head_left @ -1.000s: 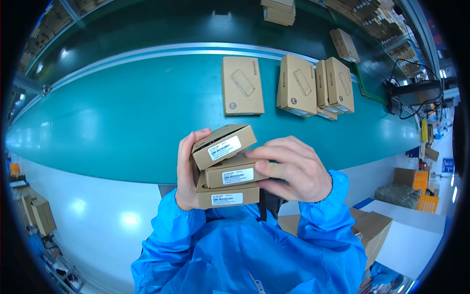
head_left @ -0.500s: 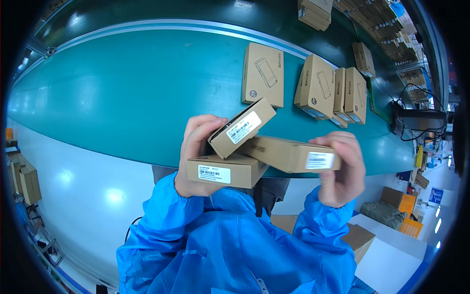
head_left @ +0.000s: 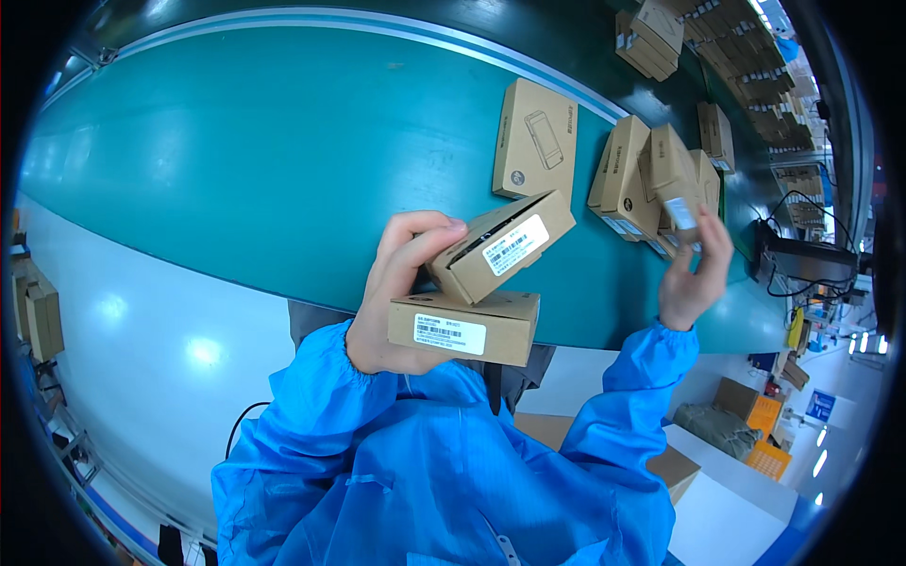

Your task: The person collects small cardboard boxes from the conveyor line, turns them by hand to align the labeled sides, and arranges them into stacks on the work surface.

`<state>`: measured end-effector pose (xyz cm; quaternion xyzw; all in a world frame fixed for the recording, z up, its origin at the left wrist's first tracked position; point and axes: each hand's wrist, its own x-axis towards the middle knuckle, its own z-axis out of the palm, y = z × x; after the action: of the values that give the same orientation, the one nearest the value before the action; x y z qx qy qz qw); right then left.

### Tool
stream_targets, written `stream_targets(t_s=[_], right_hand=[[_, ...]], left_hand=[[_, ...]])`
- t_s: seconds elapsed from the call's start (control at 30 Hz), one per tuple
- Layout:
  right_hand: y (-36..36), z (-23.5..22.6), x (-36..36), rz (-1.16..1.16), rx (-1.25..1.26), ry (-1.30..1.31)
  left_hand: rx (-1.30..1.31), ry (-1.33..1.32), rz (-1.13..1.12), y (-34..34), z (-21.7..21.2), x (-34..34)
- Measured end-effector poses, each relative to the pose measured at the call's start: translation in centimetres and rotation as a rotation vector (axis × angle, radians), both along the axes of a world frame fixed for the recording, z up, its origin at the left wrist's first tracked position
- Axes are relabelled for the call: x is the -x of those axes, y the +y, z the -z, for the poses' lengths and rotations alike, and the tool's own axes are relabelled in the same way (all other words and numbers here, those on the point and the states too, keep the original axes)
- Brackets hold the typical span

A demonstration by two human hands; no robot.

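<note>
My left hand point(head_left: 398, 269) is closed around two brown cardboard boxes. The lower box point(head_left: 519, 321) lies flat with its white label toward me. Above it, the tilted upper box point(head_left: 458, 272) shows a narrow dark gap along one edge and rests against my thumb. Farther right, my right hand point(head_left: 696, 274) grips the near end of a third cardboard box point(head_left: 672, 160), which is held over other boxes at the table's right. Part of the third box's near end is covered by my fingers.
A flat box with a printed device outline point(head_left: 543, 127) lies on the green table point(head_left: 283, 160). More boxes point(head_left: 623, 179) lean together at the right. A stack point(head_left: 651, 42) stands beyond the pale rail, and a dark device with cables point(head_left: 807, 231) is at the right edge.
My right hand has carried the third box away from the two in my left hand, to the far right. My left hand and its boxes have shifted slightly right in view.
</note>
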<state>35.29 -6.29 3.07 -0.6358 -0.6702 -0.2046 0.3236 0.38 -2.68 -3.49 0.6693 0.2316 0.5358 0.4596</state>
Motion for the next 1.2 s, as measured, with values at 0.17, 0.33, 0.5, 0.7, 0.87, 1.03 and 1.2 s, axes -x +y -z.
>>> stream_targets(t_s=[0.17,0.33,0.5,0.7,0.87,1.03,1.2], right_hand=[[-1.2,-0.1,0.9,-0.033,0.227,-0.008],[-2.7,-3.1,4.4,-0.080,0.183,0.048],[-3.4,-5.0,13.6,-0.592,0.348,0.347],[-2.4,-4.9,15.5,-0.660,0.362,0.314],[-6.3,-8.1,5.3,-0.471,-0.428,0.544],[-2.6,-7.9,-5.7,-0.113,-0.423,0.335],[-2.0,-3.0,-8.6,-0.012,0.331,-0.051]], left_hand=[[0.015,-0.012,0.019,0.0,0.1,-0.1],[0.015,-0.023,0.031,0.0,0.1,0.0],[-0.053,0.050,0.004,0.2,0.5,-0.1],[-0.032,-0.001,0.084,-0.2,1.0,-1.1],[0.014,0.142,0.012,-0.1,-1.4,-1.5],[-0.079,0.241,-0.103,0.6,-1.2,-0.5],[-0.315,0.473,-0.356,2.7,-6.0,-1.5]])
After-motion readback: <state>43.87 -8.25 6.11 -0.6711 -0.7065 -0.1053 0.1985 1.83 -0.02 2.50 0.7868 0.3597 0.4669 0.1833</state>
